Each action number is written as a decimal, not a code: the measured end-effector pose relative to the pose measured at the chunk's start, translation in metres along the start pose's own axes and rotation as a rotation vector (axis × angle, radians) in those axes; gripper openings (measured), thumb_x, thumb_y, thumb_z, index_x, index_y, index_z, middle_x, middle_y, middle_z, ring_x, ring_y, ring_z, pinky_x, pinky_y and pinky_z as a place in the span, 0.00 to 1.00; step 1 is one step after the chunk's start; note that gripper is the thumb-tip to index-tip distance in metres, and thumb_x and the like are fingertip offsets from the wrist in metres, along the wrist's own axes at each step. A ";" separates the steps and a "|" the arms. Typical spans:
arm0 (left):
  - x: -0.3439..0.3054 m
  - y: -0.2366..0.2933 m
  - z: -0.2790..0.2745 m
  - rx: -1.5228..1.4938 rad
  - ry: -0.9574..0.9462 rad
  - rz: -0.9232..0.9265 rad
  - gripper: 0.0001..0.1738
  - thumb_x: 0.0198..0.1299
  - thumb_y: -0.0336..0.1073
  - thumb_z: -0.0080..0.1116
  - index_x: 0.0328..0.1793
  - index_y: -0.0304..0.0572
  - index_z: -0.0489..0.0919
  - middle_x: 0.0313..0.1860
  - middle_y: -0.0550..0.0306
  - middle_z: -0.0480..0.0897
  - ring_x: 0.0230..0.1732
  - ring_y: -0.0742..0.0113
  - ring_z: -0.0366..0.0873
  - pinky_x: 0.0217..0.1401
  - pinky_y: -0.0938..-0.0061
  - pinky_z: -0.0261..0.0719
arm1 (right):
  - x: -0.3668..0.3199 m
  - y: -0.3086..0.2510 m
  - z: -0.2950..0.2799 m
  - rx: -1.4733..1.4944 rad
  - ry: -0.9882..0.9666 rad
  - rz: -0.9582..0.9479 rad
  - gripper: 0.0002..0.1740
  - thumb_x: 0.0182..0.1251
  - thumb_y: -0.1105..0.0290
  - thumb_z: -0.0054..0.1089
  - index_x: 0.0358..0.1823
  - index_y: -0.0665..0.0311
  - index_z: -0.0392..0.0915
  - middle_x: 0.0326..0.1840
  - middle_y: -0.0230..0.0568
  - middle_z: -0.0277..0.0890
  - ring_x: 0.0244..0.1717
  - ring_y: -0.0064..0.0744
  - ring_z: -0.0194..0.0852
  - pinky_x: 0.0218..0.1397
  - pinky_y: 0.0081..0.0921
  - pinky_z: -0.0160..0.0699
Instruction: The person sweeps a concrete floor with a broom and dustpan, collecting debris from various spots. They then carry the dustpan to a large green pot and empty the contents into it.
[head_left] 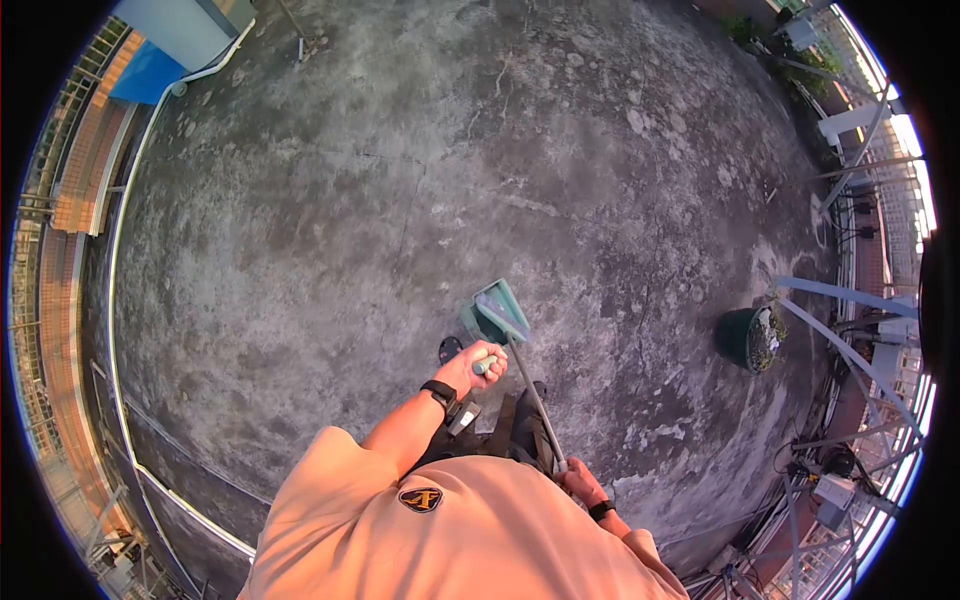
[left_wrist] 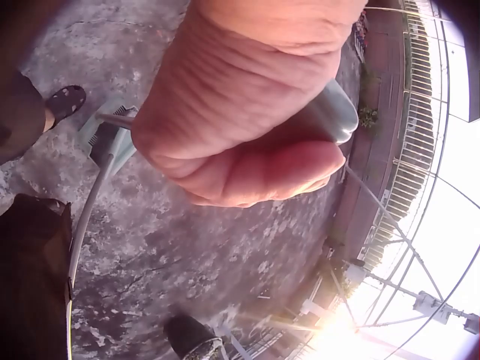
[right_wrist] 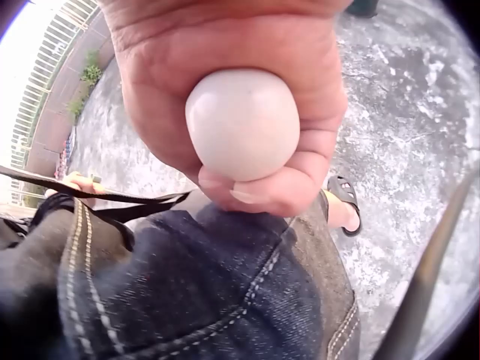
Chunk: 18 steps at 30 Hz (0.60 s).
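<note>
My left hand [head_left: 478, 368] is wrapped round the pale green handle [left_wrist: 336, 112] of a long-handled dustpan. Below that hand, the green dustpan [head_left: 472, 322] sits low over the floor near my feet, with comb-like teeth showing in the left wrist view. My right hand [head_left: 584, 484], beside my hip, grips the top of a broom stick [head_left: 538, 405]; the stick's rounded white end cap [right_wrist: 242, 124] pokes out of the fist. From there the stick slants down to the dustpan, where a greyish broom head [head_left: 498, 306] overlaps the pan.
Stained concrete floor [head_left: 330, 220] spreads all around. To the right stands a dark green plant pot [head_left: 737, 340] near metal struts [head_left: 850, 300]. A white pipe [head_left: 113, 300] runs along the left side by a brick parapet [head_left: 85, 190]. My sandalled foot [head_left: 450, 348] is beside the dustpan.
</note>
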<state>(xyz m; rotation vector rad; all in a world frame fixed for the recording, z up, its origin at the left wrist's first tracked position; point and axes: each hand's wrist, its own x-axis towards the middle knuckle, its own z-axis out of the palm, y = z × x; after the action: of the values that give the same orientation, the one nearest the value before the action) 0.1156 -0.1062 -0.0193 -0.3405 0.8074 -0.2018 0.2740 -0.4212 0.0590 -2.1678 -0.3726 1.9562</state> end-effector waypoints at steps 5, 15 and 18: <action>-0.001 -0.005 0.000 -0.004 0.005 0.012 0.09 0.52 0.30 0.48 0.22 0.44 0.63 0.16 0.65 0.68 0.12 0.80 0.64 0.09 0.86 0.61 | 0.003 -0.035 -0.052 0.083 0.052 0.012 0.09 0.50 0.71 0.56 0.27 0.66 0.66 0.15 0.35 0.68 0.14 0.26 0.68 0.17 0.22 0.65; 0.015 0.019 0.050 -0.226 -0.153 0.081 0.10 0.53 0.30 0.47 0.21 0.42 0.61 0.18 0.63 0.65 0.12 0.78 0.63 0.09 0.86 0.62 | 0.153 -0.144 -0.264 -0.047 0.267 -0.253 0.04 0.49 0.72 0.52 0.23 0.65 0.68 0.12 0.35 0.67 0.11 0.25 0.66 0.15 0.23 0.63; 0.026 0.025 0.086 -0.251 -0.075 0.115 0.11 0.53 0.31 0.45 0.20 0.42 0.63 0.15 0.65 0.63 0.09 0.79 0.60 0.08 0.86 0.60 | 0.195 -0.186 -0.315 -0.032 0.308 -0.298 0.08 0.48 0.71 0.52 0.27 0.67 0.65 0.14 0.37 0.67 0.13 0.27 0.67 0.16 0.25 0.64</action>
<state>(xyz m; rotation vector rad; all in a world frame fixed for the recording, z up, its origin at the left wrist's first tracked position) 0.1977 -0.0718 0.0092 -0.5334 0.7769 0.0204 0.5949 -0.1766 -0.0339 -2.2340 -0.6329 1.4446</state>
